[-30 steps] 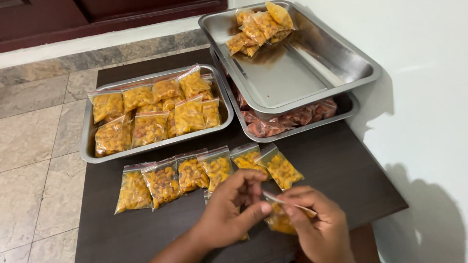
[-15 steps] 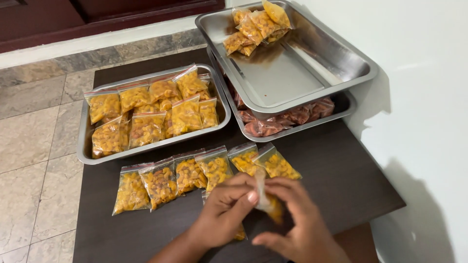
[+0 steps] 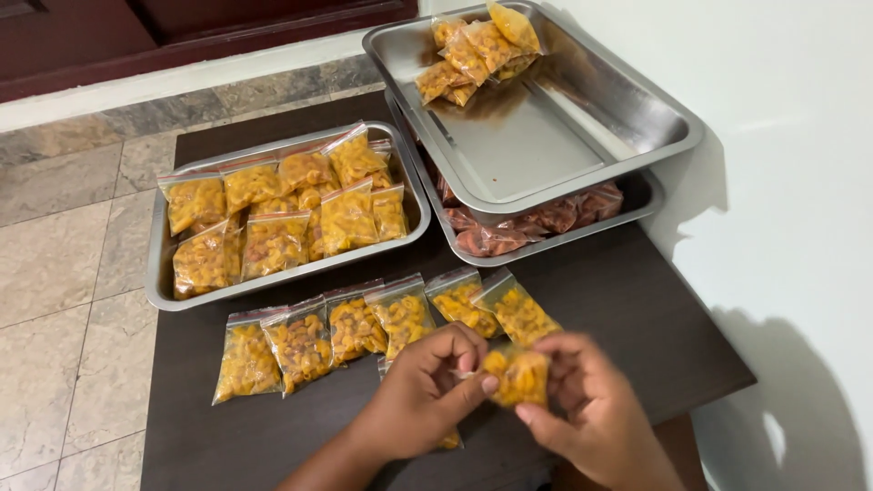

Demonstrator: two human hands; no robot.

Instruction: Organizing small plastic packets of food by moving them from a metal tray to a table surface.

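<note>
A small clear plastic bag of yellow snack pieces (image 3: 516,377) is pinched between the left hand (image 3: 426,400) and right hand (image 3: 587,414) at the near table edge; its top seems in need of pressing shut. Beyond, a row of six filled bags (image 3: 382,327) lies on the dark table (image 3: 655,309). Farther left, a steel tray (image 3: 159,277) holds more bags; far right, stacked trays (image 3: 564,136) hold a few.

Bright, even indoor light from above-left. Soft shadow of a person falls on the white wall (image 3: 800,273) at lower right; faint shadow beside the stacked steel trays (image 3: 637,118). Mild glare on tray rims and plastic bags. Focus sharp at centre; slight motion blur on both hands; min. edge distortion.
</note>
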